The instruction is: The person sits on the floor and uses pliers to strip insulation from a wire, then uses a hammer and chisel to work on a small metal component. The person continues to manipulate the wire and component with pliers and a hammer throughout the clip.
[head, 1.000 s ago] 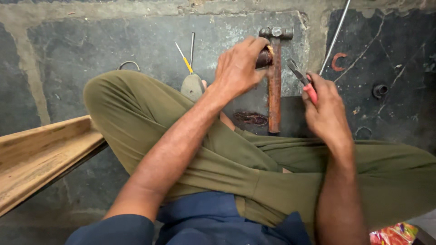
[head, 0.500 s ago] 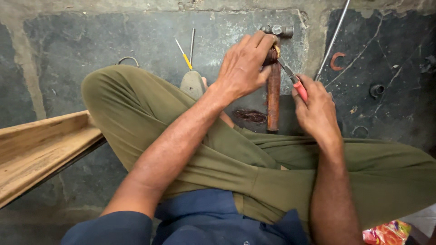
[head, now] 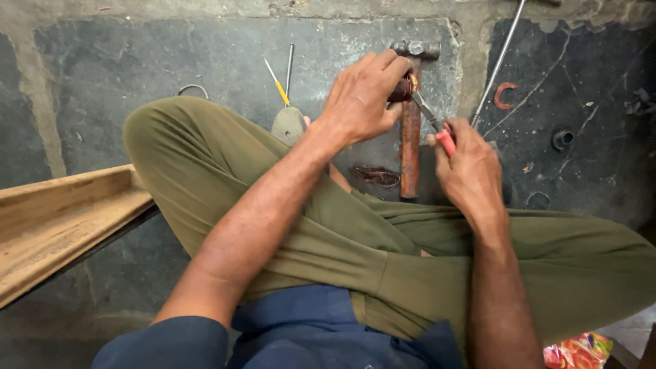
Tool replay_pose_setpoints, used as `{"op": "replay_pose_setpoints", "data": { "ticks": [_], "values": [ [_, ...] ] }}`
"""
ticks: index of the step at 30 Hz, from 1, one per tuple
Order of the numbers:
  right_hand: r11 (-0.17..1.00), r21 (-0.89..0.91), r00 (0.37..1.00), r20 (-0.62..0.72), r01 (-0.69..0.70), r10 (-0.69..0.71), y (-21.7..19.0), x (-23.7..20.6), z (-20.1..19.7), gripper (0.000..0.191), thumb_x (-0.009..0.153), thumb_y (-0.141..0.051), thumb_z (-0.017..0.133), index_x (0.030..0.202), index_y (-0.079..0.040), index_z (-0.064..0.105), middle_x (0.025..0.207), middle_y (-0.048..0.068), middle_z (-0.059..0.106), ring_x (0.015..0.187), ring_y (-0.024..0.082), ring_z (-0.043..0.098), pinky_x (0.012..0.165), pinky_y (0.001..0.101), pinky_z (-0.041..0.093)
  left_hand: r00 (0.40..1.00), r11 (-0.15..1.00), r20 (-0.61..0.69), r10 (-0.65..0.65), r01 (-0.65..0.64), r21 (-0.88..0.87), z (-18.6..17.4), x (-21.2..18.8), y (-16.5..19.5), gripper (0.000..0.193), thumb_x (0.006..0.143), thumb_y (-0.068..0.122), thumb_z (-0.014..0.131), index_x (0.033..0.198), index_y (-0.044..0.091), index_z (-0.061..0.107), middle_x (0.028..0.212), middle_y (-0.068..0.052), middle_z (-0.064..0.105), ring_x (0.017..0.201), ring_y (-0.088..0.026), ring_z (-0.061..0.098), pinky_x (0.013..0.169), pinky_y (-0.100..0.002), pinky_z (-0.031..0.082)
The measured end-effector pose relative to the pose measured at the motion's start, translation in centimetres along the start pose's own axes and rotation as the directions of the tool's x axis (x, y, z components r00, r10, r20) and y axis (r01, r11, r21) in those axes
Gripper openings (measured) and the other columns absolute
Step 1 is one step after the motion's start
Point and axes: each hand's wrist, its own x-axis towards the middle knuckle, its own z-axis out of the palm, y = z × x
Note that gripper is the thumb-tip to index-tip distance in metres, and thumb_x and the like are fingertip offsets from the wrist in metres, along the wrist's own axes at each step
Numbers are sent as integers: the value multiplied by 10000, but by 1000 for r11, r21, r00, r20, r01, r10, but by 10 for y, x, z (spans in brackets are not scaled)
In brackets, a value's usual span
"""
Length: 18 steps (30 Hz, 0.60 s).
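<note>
Two hands work above the stone floor (head: 171, 61): your left hand (head: 359, 99) clenches a small dark cylindrical piece (head: 402, 89) right over the hammer (head: 411, 123) lying beyond your knees, while your right hand (head: 471, 164) grips red-handled pliers (head: 434, 123), their tips meeting that piece. A yellow-handled screwdriver (head: 275, 82) lies further left.

Left hand (head: 362, 102): arm stretched forward across the knee, fingers curled shut around something small.
Right hand (head: 471, 167): forearm raised, fist closed, knuckles up, close beside the left.
</note>
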Motion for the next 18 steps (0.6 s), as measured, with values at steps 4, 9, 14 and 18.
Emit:
{"op": "replay_pose_setpoints", "data": {
  "ticks": [4,9,14,18],
  "values": [
    [985,62,983,105,-160,153,8,-4,14,298,1015,-327,727,1124,-57,663,867,233,687,810,467,636,688,500,507,992,998,111,58,-54,-44,-13,-1,-11,446,738,129,806,1138,68,618,1061,-117,618,1020,-359,608,861,-472,510],
    [358,835,908,370,-419,199,4,-9,31,241,1045,-251,698,1000,-46,579,725,-9,546,586,125,476,515,300,394,976,840,96,194,-115,-530,-25,1,-16,535,852,191,838,1322,96,600,1179,-108,650,1111,-316,662,973,-411,532],
    [602,754,964,175,-262,200,5,3,27,263,1077,-284,601,1040,-30,658,726,-36,599,616,65,551,547,242,440,990,879,27,137,-108,-465,-24,4,-14,538,875,239,851,1346,112,627,1179,-115,684,1124,-308,678,985,-403,539],
    [842,536,993,-58,-58,105,9,5,13,244,1154,-253,565,1156,-39,682,806,6,705,736,138,679,665,294,529,1000,920,-4,17,-17,-392,-14,4,-12,554,882,298,856,1330,71,622,1140,-142,698,1057,-331,690,929,-414,549]
  ]
}}
